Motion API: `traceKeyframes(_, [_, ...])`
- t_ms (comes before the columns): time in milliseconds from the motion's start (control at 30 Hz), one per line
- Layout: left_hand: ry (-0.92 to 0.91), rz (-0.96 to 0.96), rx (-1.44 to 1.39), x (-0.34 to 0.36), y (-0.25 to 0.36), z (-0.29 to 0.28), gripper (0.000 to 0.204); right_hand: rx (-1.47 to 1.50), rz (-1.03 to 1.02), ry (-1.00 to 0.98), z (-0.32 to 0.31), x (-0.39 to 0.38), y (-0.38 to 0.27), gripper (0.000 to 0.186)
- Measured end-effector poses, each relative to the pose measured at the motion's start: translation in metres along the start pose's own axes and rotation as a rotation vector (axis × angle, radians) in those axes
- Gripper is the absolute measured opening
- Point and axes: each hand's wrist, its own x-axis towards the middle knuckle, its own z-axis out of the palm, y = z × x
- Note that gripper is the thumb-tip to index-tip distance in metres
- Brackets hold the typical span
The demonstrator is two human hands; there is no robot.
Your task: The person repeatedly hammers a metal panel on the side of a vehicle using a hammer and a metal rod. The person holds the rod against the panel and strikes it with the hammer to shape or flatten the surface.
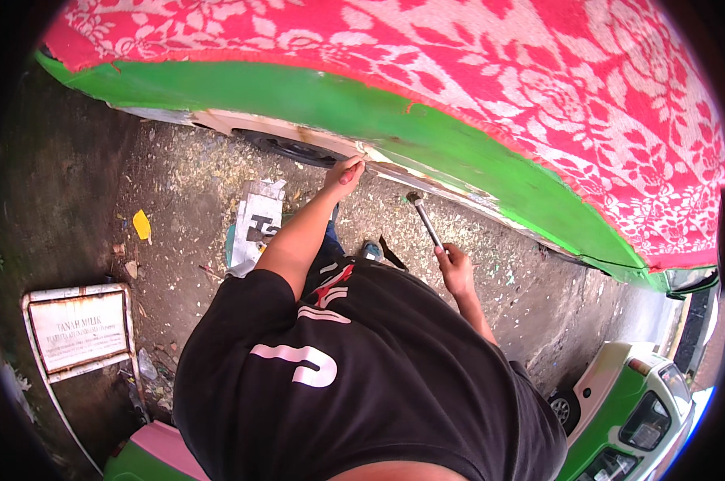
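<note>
In my right hand (457,271) is a hammer (429,227), gripped by its handle. The hammer's dark head points up toward the vehicle and is held apart from it, over the ground. My left hand (346,176) is closed at the lower edge of the green vehicle body (314,100), close to the wheel. A small reddish end shows at its fingers, but what it holds is too small to name. Along the lower body panel (403,174) beside that hand, the paint is chipped and rusty.
A red and white floral cloth (475,56) covers the vehicle's top. Pale flakes litter the ground (194,172). Near my left arm lies a white printed sheet (256,216). A framed sign (82,329) stands at left, a green and white van (639,409) at lower right.
</note>
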Motion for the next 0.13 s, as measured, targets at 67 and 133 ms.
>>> traceKeyframes(67, [0.035,0.03,-0.004,0.0,0.006,0.002,0.028,-0.064,-0.053,-0.001,0.003,0.012,-0.003,0.044])
traceKeyframes(133, [0.031,0.056,0.01,0.001,0.002,-0.003,0.029,-0.097,-0.059,-0.057,0.006,0.023,-0.029,0.048])
